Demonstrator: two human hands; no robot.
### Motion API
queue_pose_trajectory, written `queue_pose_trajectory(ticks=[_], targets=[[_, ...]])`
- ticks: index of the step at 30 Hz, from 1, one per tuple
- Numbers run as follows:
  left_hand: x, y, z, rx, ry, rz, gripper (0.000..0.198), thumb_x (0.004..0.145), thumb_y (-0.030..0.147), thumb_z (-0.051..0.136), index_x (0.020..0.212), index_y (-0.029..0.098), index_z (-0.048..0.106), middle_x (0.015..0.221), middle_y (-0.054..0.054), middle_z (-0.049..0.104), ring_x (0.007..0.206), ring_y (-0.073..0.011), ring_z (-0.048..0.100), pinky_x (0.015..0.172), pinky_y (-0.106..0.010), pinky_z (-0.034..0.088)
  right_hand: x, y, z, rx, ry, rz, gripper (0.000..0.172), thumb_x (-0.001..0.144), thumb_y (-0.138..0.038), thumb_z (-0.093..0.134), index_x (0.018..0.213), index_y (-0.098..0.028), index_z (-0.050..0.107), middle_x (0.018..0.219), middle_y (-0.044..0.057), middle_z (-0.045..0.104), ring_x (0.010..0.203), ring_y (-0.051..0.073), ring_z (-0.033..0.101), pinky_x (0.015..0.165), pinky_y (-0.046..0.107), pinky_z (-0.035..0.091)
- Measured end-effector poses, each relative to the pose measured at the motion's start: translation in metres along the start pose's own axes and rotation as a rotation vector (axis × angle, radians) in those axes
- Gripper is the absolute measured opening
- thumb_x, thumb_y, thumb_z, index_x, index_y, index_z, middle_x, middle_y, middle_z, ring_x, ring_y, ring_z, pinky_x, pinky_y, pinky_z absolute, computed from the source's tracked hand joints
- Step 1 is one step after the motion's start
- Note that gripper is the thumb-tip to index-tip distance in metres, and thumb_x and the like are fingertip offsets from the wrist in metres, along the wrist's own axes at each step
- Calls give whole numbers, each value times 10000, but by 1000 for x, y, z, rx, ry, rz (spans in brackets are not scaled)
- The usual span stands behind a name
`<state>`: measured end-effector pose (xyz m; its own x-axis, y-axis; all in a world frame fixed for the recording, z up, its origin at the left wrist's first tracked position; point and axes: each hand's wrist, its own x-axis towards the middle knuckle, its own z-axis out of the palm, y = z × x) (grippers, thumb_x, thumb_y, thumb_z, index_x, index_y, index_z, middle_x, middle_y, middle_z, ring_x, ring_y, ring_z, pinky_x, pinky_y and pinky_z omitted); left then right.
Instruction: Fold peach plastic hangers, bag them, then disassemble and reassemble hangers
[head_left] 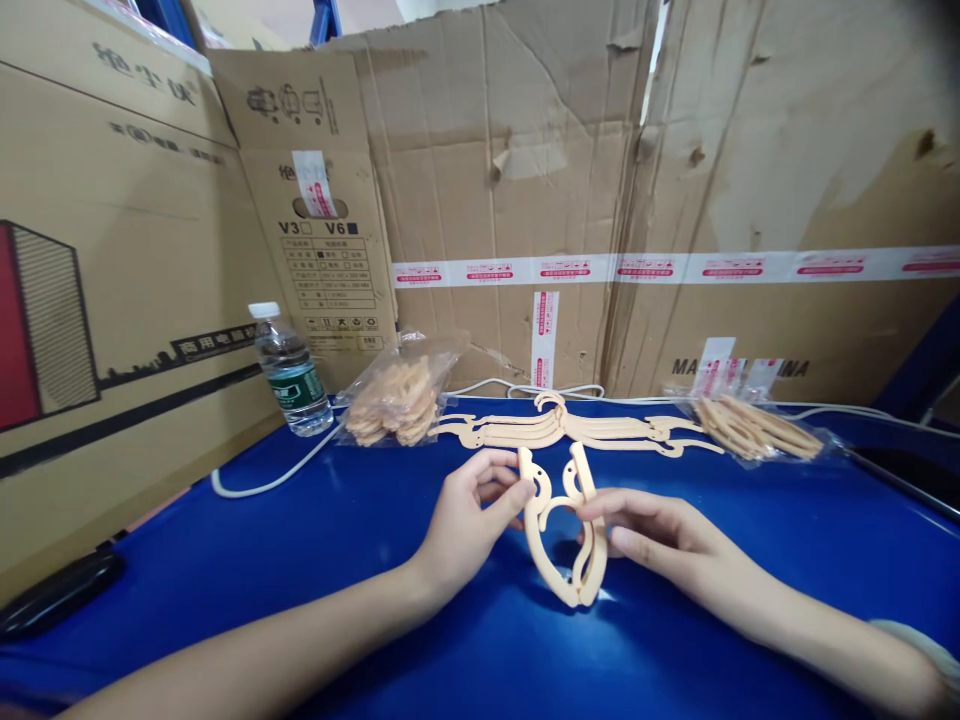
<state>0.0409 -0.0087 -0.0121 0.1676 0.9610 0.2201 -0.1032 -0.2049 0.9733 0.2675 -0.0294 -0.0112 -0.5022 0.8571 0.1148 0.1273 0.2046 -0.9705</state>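
Observation:
Two beige plastic hanger pieces (564, 530) stand on the blue table (337, 560), joined at the bottom in a V with hooked tops apart. My left hand (469, 515) pinches the left piece near its top. My right hand (652, 535) grips the right piece with fingers and thumb. Just behind them lies a small pile of assembled beige hangers (577, 428).
A clear bag of beige hook parts (397, 395) lies behind on the left, another bag of long beige parts (754, 425) on the right. A water bottle (291, 372) stands at the left, beside a white cable (262, 478). Cardboard boxes (525, 180) wall the back and left.

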Motion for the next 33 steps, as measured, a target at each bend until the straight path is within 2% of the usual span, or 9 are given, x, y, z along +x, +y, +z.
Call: queue_pose_trajectory(ticks=[2,5,11,16,22,29,33], targets=[[-1,0,-1,-32,-3,-5,337,710,357,773,881,181,542,716,11,640,667,-159,642,543,-247,562,-2,-1,0,25,-26,18,402,880,-448,621,1213,-223,621,1103,85,697,1026,229,654,970,416,490],[-2,1,-3,-42,-8,-3,325,711,321,779,821,193,502,753,7,647,706,-162,645,604,-270,570,-3,0,-1,8,-25,17,450,858,-442,655,1261,-248,606,1172,85,682,1104,249,633,1012,442,472],[-5,4,-4,70,-114,70,143,748,231,732,830,174,630,884,-38,667,897,-194,659,753,-268,536,-5,2,-1,32,-19,-20,444,845,-417,680,1267,-294,613,1309,86,610,1162,271,609,1028,476,467],[-4,3,-4,74,-175,47,163,734,232,731,873,162,682,994,-77,677,979,-249,677,800,-307,547,-6,5,0,103,-63,-52,469,852,-375,681,1306,-308,584,1470,76,461,1210,263,577,1052,475,447],[-6,0,-3,26,-217,-113,194,723,229,753,882,161,665,954,-81,728,935,-279,723,822,-338,559,-8,2,0,144,-122,-23,505,870,-327,668,1354,-309,527,1395,81,532,1194,261,590,1043,473,455],[-4,0,-5,31,-120,-106,206,706,223,778,873,154,680,960,-86,753,912,-275,733,801,-336,583,-10,-1,-4,26,-54,-73,418,885,-359,644,1287,-294,551,1480,87,418,1199,271,580,1022,442,480],[-5,-3,-5,58,-164,-109,204,710,217,775,876,143,683,977,-94,750,902,-276,735,838,-359,574,-13,-4,-1,-88,-103,-67,414,904,-386,610,1283,-255,508,1461,117,429,1245,284,538,1042,454,460]])
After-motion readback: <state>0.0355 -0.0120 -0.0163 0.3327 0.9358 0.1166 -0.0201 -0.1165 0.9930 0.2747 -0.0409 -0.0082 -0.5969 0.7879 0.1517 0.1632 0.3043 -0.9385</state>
